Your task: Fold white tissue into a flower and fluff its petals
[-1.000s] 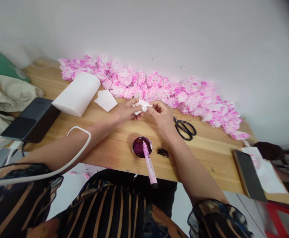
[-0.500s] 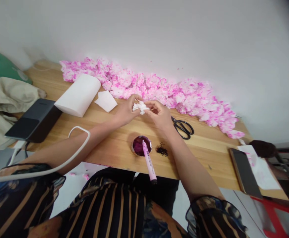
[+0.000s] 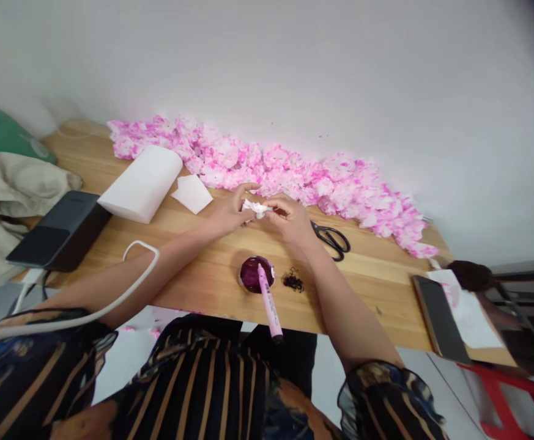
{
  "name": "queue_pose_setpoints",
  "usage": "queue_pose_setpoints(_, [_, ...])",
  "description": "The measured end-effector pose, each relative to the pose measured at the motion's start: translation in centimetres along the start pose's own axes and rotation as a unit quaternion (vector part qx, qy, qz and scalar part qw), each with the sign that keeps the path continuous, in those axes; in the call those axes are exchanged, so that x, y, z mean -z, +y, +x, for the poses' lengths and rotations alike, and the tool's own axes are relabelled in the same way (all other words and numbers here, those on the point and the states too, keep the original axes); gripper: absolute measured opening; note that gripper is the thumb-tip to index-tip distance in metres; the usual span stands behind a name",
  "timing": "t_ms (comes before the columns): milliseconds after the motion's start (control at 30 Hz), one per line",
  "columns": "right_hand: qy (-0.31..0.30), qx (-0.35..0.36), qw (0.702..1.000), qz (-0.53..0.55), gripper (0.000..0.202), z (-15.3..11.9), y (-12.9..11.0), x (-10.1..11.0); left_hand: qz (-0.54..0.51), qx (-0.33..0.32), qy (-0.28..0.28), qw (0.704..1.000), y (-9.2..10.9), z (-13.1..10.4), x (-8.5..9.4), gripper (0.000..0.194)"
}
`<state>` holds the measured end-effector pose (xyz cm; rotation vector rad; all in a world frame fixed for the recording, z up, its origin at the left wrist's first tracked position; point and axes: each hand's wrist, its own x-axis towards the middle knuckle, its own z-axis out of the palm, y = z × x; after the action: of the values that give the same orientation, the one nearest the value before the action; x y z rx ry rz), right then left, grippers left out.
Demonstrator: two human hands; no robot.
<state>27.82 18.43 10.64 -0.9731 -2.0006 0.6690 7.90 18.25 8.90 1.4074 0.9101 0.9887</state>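
Since the earlier frame, our left hand [image 3: 229, 215] is straightening its index finger. It and our right hand [image 3: 295, 222] are pinching opposite ends of a crumpled white paper piece [image 3: 256, 208]; we are seemingly shaping it, next needing a steady pinch. Pink-and-white paper blossoms [image 3: 276, 162] are lying beyond.

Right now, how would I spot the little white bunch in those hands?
On the wooden table, find the long pink-and-white heap by the wall. Just in front, the left hand and right hand hold the white bunch. It is small and scrunched, unlike the flat white sheet to its left.
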Motion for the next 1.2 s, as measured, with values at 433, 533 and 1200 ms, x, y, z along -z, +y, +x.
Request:
queue_pose_setpoints(433, [0.078, -0.148, 0.961, 0.22, 0.048, 0.0, 0.9, -1.1, -0.197, 0.038, -0.006, 0.98, 1.8, -0.5, -0.7, 0.081])
queue_pose_setpoints(533, [0.059, -0.141, 0.968, 0.201, 0.048, 0.0, 0.9, -1.2, -0.108, 0.029, 0.013, 0.994, 1.1, -0.3, -0.7, 0.06])
queue_pose_setpoints(1200, [0.097, -0.031, 0.994, -0.051, 0.017, -0.2, -0.8, -1.4, 0.029, -0.002, 0.072, 0.997, 1.4, -0.6, -0.6, 0.031])
